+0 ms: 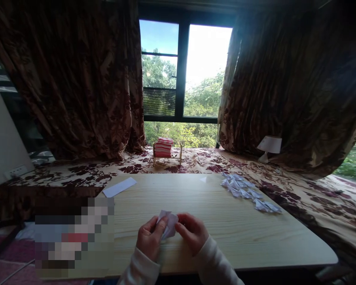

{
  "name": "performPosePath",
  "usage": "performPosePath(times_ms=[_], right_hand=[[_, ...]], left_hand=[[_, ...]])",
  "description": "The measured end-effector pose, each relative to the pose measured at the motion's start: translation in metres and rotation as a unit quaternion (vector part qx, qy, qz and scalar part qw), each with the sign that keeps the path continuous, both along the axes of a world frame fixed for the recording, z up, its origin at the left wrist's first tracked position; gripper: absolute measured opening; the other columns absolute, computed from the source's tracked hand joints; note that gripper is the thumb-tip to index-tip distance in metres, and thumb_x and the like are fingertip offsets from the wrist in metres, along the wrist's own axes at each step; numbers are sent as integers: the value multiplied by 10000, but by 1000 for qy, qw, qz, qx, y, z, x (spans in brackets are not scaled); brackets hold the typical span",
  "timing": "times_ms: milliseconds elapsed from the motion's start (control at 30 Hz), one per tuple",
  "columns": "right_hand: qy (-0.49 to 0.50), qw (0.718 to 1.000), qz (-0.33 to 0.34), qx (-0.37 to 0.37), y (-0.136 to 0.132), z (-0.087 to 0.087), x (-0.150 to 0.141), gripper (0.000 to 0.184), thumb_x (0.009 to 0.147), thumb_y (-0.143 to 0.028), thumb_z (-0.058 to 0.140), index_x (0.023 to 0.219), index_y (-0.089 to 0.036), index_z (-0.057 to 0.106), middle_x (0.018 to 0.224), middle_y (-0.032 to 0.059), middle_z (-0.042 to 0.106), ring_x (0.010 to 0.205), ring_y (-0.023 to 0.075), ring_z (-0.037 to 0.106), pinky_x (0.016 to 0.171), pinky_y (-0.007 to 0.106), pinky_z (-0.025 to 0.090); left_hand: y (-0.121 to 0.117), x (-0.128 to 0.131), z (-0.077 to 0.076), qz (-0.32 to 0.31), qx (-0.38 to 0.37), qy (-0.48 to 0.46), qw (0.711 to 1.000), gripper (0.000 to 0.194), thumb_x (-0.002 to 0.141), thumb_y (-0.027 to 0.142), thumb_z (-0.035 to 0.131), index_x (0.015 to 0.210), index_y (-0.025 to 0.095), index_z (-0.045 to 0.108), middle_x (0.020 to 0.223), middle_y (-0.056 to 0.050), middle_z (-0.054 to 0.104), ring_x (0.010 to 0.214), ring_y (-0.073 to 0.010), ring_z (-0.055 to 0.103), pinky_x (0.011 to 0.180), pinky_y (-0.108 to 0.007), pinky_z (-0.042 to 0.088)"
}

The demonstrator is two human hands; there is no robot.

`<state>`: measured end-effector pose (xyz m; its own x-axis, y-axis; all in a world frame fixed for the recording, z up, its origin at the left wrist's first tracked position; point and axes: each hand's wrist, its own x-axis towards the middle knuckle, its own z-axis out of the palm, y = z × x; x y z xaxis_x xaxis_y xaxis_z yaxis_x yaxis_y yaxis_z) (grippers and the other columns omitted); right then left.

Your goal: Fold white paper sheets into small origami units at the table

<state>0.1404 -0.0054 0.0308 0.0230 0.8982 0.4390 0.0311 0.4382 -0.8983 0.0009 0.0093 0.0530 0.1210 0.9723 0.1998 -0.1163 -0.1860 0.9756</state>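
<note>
Head view: the left hand point(150, 237) holds the paper point(169, 225), a white, folded piece, with the thumb pressed flat on its near face and the fingers curled behind it. The right hand point(194, 232) is narrowed to a pinch, thumb and forefinger together at the right edge of the same piece. The paper is located between the two hands, above the near half of the table point(166, 190), tilted and with creases visible. Both wrists are covered by light sleeves point(142, 266). At the far left corner of the table lies a flat white strip point(120, 187), set at an angle, well apart from the hands. Along the right edge, toward the far corner, lies a group of folded pieces point(237, 187), white, pointed and partly overlapping. A pixelated block point(77, 237) masks the left end of the table; the content behind it cannot be told. Beyond the table, a ledge with a floral cover point(201, 158) supports a small rack point(181, 155) bearing a red-and-white stack point(163, 147). A lamp point(269, 145) with a white shade stands farther right on the ledge, before the right curtain point(269, 79).
</note>
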Motion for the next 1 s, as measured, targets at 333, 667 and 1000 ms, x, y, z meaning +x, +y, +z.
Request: performPosePath(times_ms=[333,667,1000], right_hand=[[53,998,-35,15,3,-5,2,256,739,-301,612,957,-174,565,660,-1,589,555,118,539,513,236,448],[-48,995,-89,20,-2,4,1,44,687,-206,590,716,-173,586,646,1,587,573,122,538,488,212,433],[-122,985,-103,62,-4,14,2,38,666,-149,531,659,-179,553,596,-17,520,532,103,489,451,200,394]], left_hand=[[-7,9,1,-17,1,6,1000,268,624,318,669,782,103,698,671,-44,691,635,-179,602,608,-244,458],[-7,5,6,-29,2,53,998,251,660,324,622,768,108,687,703,-43,689,709,-197,609,651,-242,457],[-3,2,1,-73,13,89,993,157,669,270,564,604,131,595,534,6,565,579,-152,532,578,-234,406]])
